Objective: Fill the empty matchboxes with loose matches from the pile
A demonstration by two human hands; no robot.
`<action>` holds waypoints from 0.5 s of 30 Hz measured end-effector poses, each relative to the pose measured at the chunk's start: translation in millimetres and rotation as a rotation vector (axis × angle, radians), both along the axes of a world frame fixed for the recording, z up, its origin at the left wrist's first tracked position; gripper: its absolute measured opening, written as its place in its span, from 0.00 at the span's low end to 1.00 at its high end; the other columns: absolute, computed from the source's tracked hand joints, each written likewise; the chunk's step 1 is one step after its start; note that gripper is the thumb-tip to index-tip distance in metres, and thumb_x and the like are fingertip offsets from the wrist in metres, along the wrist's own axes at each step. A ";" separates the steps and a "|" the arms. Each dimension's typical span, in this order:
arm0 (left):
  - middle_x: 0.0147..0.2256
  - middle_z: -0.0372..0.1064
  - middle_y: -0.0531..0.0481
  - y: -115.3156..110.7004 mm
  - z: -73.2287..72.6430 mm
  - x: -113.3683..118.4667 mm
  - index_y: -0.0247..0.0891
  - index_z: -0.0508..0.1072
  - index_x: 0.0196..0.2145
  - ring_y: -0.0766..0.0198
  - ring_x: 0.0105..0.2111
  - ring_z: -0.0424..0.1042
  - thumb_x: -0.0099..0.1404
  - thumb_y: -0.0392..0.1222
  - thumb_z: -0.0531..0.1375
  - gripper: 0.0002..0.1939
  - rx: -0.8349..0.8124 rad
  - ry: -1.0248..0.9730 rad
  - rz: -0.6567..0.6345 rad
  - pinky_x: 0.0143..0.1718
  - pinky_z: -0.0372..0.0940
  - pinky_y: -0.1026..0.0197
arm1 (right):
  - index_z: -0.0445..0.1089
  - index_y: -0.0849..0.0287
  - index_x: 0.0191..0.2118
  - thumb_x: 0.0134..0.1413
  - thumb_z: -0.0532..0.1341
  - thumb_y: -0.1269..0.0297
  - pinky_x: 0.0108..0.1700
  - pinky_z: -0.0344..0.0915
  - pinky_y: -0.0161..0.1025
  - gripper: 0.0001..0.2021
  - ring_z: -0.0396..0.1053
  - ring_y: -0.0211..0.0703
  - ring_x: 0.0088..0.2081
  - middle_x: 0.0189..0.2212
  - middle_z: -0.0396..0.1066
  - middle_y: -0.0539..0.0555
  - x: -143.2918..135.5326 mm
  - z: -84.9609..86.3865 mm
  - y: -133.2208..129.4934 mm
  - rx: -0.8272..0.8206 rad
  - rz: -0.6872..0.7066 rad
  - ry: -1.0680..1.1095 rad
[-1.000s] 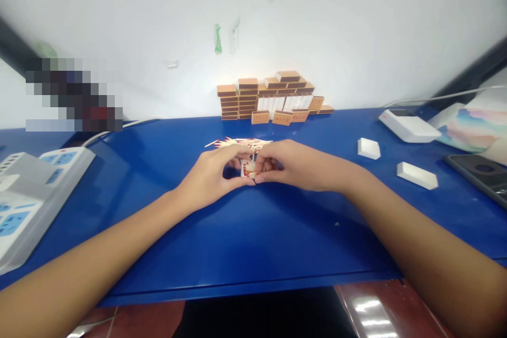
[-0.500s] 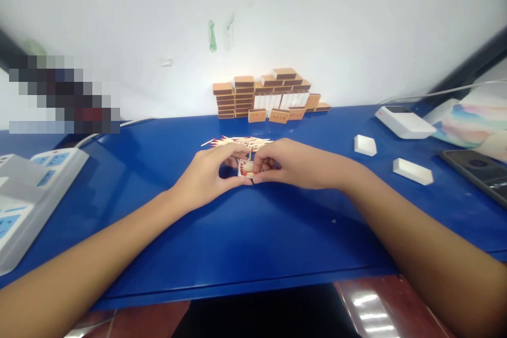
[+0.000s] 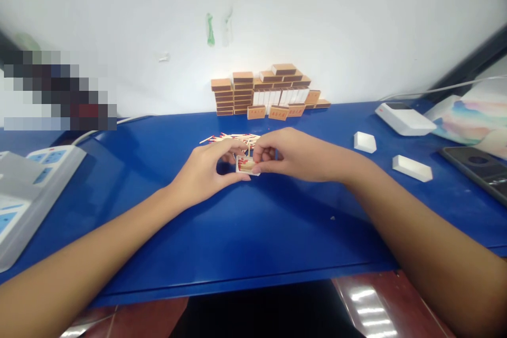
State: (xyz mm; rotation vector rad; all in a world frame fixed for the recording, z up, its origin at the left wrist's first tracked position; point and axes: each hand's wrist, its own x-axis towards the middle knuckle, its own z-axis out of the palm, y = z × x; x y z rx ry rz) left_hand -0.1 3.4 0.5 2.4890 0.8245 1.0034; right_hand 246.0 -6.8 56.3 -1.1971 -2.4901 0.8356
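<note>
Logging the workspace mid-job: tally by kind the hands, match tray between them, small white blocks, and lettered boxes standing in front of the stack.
Left hand, right hand: 2
Match tray: 1
Small white blocks: 2
Front lettered boxes: 3
Total: 8

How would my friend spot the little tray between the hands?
Go to the blue table, then find where the left hand and right hand nearly meet. Between them is a small white tray with red-tipped matches showing inside, unlike the brown matchboxes stacked behind.
</note>
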 end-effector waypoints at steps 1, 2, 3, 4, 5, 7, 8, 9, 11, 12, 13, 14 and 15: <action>0.44 0.81 0.50 0.4 0.1 -0.6 0.41 0.75 0.54 0.61 0.38 0.81 0.59 0.45 0.77 0.28 0.001 0.001 0.006 0.45 0.77 0.58 | 0.75 0.57 0.35 0.64 0.65 0.54 0.32 0.55 0.40 0.12 0.66 0.39 0.29 0.29 0.74 0.50 1.8 2.1 0.2 0.001 -0.002 -0.005; 0.45 0.81 0.49 0.9 0.3 -1.3 0.41 0.75 0.54 0.61 0.38 0.81 0.59 0.45 0.77 0.28 0.001 0.002 0.014 0.45 0.77 0.58 | 0.75 0.57 0.35 0.64 0.65 0.52 0.32 0.55 0.40 0.13 0.65 0.39 0.29 0.29 0.73 0.50 4.0 4.5 0.4 -0.010 -0.003 -0.022; 0.45 0.81 0.49 1.5 0.8 -1.9 0.41 0.74 0.55 0.61 0.38 0.81 0.59 0.45 0.77 0.29 0.003 0.000 0.027 0.45 0.77 0.58 | 0.76 0.56 0.35 0.63 0.65 0.51 0.31 0.54 0.40 0.14 0.65 0.39 0.28 0.28 0.73 0.50 6.4 6.9 0.6 -0.030 -0.005 -0.049; 0.45 0.81 0.49 2.0 1.4 -2.5 0.41 0.74 0.55 0.61 0.39 0.81 0.59 0.45 0.77 0.29 0.008 -0.001 0.046 0.45 0.77 0.58 | 0.76 0.56 0.35 0.63 0.66 0.50 0.31 0.54 0.41 0.14 0.64 0.39 0.28 0.28 0.73 0.50 8.8 9.3 0.7 -0.052 -0.008 -0.081; 0.46 0.81 0.49 2.5 2.2 -2.8 0.41 0.74 0.55 0.60 0.39 0.81 0.59 0.46 0.77 0.29 0.014 -0.004 0.071 0.46 0.77 0.58 | 0.76 0.56 0.35 0.62 0.66 0.49 0.31 0.53 0.41 0.14 0.64 0.39 0.27 0.28 0.72 0.50 11.1 11.3 1.0 -0.072 -0.012 -0.112; 0.46 0.81 0.48 2.9 4.0 -2.7 0.40 0.74 0.54 0.59 0.41 0.82 0.58 0.46 0.77 0.30 0.029 -0.021 0.133 0.46 0.77 0.58 | 0.77 0.55 0.35 0.61 0.67 0.50 0.31 0.53 0.42 0.13 0.65 0.40 0.27 0.28 0.73 0.50 14.7 13.7 1.9 -0.091 -0.024 -0.149; 0.46 0.81 0.48 2.9 5.0 -2.3 0.40 0.75 0.54 0.59 0.41 0.82 0.57 0.46 0.78 0.29 0.036 -0.030 0.164 0.46 0.77 0.59 | 0.77 0.55 0.35 0.61 0.67 0.50 0.31 0.53 0.42 0.13 0.65 0.40 0.27 0.28 0.73 0.50 15.7 13.9 2.6 -0.091 -0.031 -0.153; 0.46 0.82 0.48 2.8 5.9 -1.8 0.40 0.75 0.53 0.59 0.41 0.82 0.57 0.46 0.78 0.29 0.040 -0.035 0.192 0.45 0.77 0.59 | 0.77 0.55 0.34 0.62 0.67 0.51 0.31 0.53 0.42 0.13 0.64 0.40 0.27 0.28 0.72 0.50 16.3 13.5 3.6 -0.084 -0.040 -0.154; 0.44 0.82 0.49 2.6 7.7 -0.8 0.40 0.75 0.53 0.59 0.40 0.82 0.58 0.45 0.77 0.28 0.055 -0.037 0.239 0.43 0.76 0.59 | 0.76 0.55 0.32 0.62 0.66 0.52 0.31 0.52 0.42 0.13 0.63 0.39 0.27 0.27 0.72 0.50 16.8 10.9 6.3 -0.057 -0.061 -0.157; 0.44 0.82 0.49 2.6 8.5 -0.4 0.40 0.74 0.53 0.59 0.39 0.82 0.59 0.45 0.77 0.28 0.069 -0.039 0.262 0.43 0.76 0.59 | 0.75 0.56 0.32 0.62 0.67 0.53 0.31 0.52 0.42 0.13 0.62 0.39 0.26 0.26 0.71 0.50 16.8 9.0 7.9 -0.036 -0.074 -0.159; 0.44 0.82 0.49 2.8 9.1 -0.2 0.40 0.74 0.54 0.60 0.39 0.82 0.59 0.44 0.76 0.27 0.083 -0.045 0.282 0.42 0.76 0.59 | 0.74 0.56 0.31 0.62 0.67 0.53 0.31 0.52 0.42 0.13 0.62 0.39 0.26 0.26 0.71 0.50 16.9 7.1 9.5 -0.013 -0.087 -0.159; 0.44 0.82 0.49 3.1 9.5 -0.3 0.40 0.74 0.54 0.60 0.38 0.81 0.59 0.44 0.76 0.27 0.098 -0.058 0.302 0.42 0.76 0.59 | 0.74 0.56 0.31 0.61 0.67 0.53 0.31 0.51 0.42 0.13 0.61 0.39 0.26 0.26 0.70 0.50 17.1 5.1 11.1 0.010 -0.097 -0.154; 0.43 0.83 0.49 3.6 9.8 -0.4 0.40 0.74 0.54 0.61 0.38 0.81 0.59 0.43 0.76 0.27 0.109 -0.076 0.320 0.41 0.76 0.59 | 0.74 0.56 0.32 0.62 0.67 0.54 0.31 0.51 0.42 0.13 0.61 0.39 0.26 0.26 0.70 0.50 17.3 3.5 12.5 0.030 -0.102 -0.149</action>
